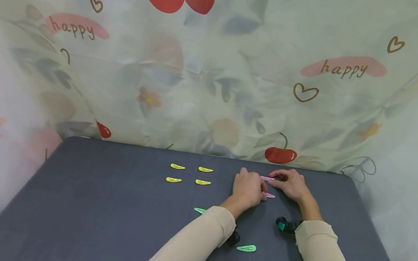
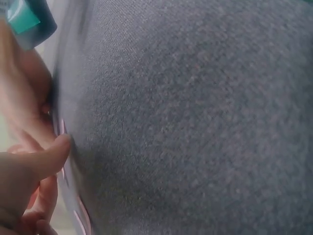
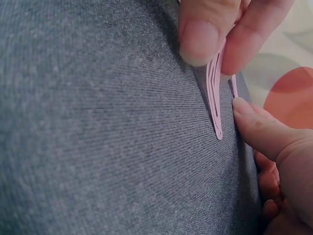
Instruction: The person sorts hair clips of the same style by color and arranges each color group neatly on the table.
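Note:
My left hand [image 1: 248, 188] pinches a pink snap hair clip [image 3: 215, 98] between thumb and finger, close over the dark grey cloth. Its narrow end sticks out to the right in the head view. Just beyond lies a second pink hair clip [image 1: 267, 179], whose right end my right hand [image 1: 291, 185] pinches; in the right wrist view the thumb tip [image 3: 242, 106] is at that end. Another pink clip [image 2: 83, 214] lies below the left thumb in the left wrist view. The left hand covers part of the near clip.
Several yellow hair clips [image 1: 173, 180] lie in two rows left of the hands. One green clip [image 1: 199, 210] peeks out beside the left sleeve; another green clip [image 1: 246, 247] lies between the forearms. Black wrist devices hang below both cuffs. A printed curtain [image 1: 200, 80] stands behind the table.

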### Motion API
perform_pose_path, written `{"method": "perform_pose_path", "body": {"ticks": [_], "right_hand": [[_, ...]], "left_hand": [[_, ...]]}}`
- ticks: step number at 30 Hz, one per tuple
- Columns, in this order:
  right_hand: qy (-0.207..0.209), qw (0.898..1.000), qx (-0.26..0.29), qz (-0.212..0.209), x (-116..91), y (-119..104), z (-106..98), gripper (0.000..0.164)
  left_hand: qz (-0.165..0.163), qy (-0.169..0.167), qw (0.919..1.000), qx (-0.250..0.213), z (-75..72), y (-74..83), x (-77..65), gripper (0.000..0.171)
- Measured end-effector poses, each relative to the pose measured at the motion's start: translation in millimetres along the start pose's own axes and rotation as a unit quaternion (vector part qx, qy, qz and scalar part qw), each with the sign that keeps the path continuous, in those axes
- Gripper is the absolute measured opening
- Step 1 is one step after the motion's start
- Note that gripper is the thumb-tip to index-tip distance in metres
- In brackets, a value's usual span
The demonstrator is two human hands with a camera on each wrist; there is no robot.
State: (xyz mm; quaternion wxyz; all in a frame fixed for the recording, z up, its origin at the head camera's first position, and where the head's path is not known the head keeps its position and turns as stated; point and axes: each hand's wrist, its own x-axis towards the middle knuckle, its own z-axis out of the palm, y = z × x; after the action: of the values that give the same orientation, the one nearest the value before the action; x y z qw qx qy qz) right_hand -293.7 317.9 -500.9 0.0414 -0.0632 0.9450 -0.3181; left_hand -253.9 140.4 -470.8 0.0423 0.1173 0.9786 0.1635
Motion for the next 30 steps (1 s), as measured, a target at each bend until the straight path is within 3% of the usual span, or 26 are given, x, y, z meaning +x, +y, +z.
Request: {"method": "perform_pose_path", "body": {"ticks": [9,18,26,30], "right_hand": [[-0.001,1.0,0.005,0.008,0.5,0.3,1.4,0.029],[-0.003,1.0,0.006,-0.003,2.0,0.1,3.0,0.028],[-0.007,1.0,0.0,-0.009,2.8,-3.4,2.1,0.029],[0.007,0.999,-0.029,-0.045,1.2,-2.2,0.0,0.025]], "left_hand": [[-0.004,0.011,0.9999,0.001,6.3,0.6,2.8,0.006],[0.0,0.011,0.9998,0.015,3.5,-2.6,1.8,0.018],[0.046,0.041,0.9975,0.035,-12.5,-17.3,-5.9,0.047],[0.058,0.052,0.9949,0.065,-22.2,-25.6,-8.5,0.064]]}}
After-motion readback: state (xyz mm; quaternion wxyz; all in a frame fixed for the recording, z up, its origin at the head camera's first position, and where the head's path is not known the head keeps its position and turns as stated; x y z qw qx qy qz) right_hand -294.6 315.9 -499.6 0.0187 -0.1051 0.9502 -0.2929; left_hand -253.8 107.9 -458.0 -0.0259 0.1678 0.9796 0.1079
